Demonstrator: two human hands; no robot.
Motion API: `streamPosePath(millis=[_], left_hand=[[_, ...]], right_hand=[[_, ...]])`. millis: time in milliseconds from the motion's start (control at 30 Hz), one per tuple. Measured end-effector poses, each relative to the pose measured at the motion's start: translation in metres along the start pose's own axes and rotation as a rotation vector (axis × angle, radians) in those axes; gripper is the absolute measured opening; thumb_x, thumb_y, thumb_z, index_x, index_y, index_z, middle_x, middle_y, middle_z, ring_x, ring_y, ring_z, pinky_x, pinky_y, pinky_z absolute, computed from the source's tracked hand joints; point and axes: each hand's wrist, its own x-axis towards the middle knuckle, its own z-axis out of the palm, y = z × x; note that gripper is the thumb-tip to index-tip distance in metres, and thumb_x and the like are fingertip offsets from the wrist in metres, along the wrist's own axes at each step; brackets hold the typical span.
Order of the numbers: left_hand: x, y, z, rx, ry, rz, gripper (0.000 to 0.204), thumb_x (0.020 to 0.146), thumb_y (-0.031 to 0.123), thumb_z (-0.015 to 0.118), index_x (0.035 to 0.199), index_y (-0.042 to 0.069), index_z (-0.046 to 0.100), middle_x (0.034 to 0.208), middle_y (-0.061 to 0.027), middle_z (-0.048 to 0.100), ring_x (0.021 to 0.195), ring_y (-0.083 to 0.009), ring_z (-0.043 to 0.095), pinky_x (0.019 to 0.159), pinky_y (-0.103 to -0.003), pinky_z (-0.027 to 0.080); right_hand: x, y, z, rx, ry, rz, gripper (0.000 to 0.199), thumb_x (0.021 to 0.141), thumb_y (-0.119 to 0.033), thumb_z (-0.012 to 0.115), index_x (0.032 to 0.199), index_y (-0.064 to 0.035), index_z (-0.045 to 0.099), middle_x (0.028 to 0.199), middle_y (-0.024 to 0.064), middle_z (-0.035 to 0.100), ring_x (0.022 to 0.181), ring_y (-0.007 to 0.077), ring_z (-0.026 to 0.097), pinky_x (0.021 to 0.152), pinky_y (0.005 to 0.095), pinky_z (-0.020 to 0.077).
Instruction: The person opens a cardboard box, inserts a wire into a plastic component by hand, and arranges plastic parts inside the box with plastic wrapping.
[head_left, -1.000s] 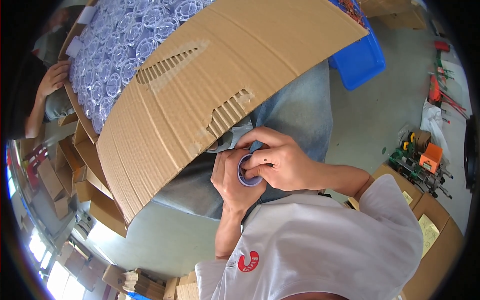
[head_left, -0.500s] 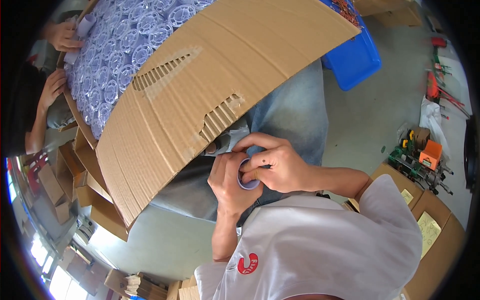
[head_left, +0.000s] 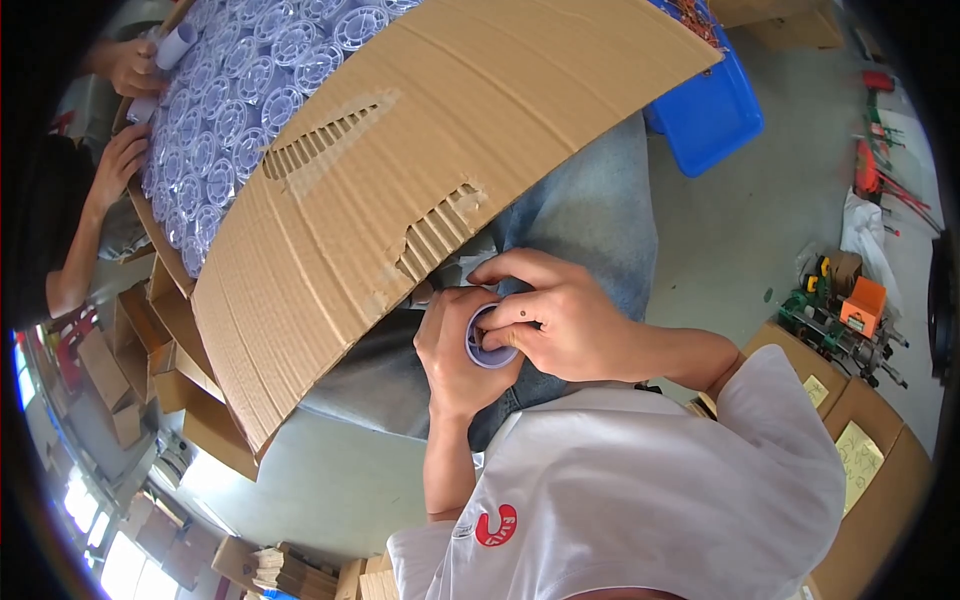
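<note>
My left hand (head_left: 447, 352) is wrapped round a short pale-lilac plastic tube or cup (head_left: 499, 360) with a round rim, its mouth facing up. My right hand (head_left: 568, 325) reaches in from the right, with thumb and forefinger pinched together inside the rim. Whatever lies between those fingertips is hidden; a small brownish bit shows inside beside them. Both hands are above my lap, close to the near edge of a large cardboard flap (head_left: 330, 230). Behind my fingers, a grey piece is partly covered by the flap.
Many similar clear-lilac round pieces (head_left: 236, 122) fill a carton beyond the flap. A co-worker's hands (head_left: 122, 155) are at its left side, beside a lilac tube (head_left: 176, 46). A blue bin (head_left: 712, 120) with coppery bits stands far right; tools (head_left: 835, 320) lie at right.
Both hands and the tube have shifted slightly left and up, and more of the tube's inside shows. The co-worker's hands have moved a little to the right.
</note>
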Motion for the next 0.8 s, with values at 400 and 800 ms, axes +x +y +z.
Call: streamPosePath(millis=[400,800], left_hand=[[0.0,0.003,0.006,0.204,0.045,0.055,0.028,0.057,-0.001,0.065,0.083,0.004,0.057,0.072,-0.0083,0.057,0.061,-0.0284,0.055,0.055,-0.034,0.045],[0.005,0.012,-0.002,0.315,0.03,0.101,0.028,0.057,-0.001,0.066,0.084,0.005,0.059,0.075,-0.0084,0.058,0.063,-0.0308,0.056,0.055,-0.037,0.046]], right_hand=[[-0.003,0.018,0.013,0.235,0.061,-0.069,0.017,0.066,0.011,0.067,0.079,0.0011,0.072,0.113,0.0153,0.064,0.094,0.0252,0.066,0.078,0.0311,0.0549],[-0.002,0.015,0.012,0.391,0.036,0.072,0.018,0.064,0.013,0.069,0.076,-0.0005,0.073,0.111,0.0145,0.065,0.095,0.0242,0.067,0.079,0.0318,0.0552]])
